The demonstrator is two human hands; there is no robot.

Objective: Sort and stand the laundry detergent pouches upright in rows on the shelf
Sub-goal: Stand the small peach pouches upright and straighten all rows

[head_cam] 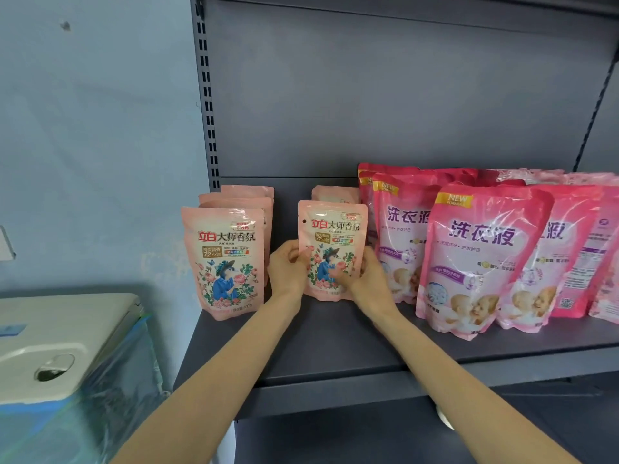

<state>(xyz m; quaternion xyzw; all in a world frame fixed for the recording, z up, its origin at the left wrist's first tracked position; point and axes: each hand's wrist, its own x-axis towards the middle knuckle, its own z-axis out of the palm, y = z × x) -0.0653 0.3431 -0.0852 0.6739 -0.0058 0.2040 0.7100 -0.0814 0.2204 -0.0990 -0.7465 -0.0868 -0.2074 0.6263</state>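
Pouch [335, 226] stands on grey shelf [335, 343] beside blue wall [100, 128].

Grey shelf [335, 349] bearing upright peach pouches [223, 259] in two rows at left and pink pouches [482, 259] at right.

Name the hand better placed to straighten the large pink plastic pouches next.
Probably the right. The right hand grips the right edge of the small peach floral plastic pouch, directly beside the large pink plastic pouches; the left hand holds its left edge, with that pouch in between.
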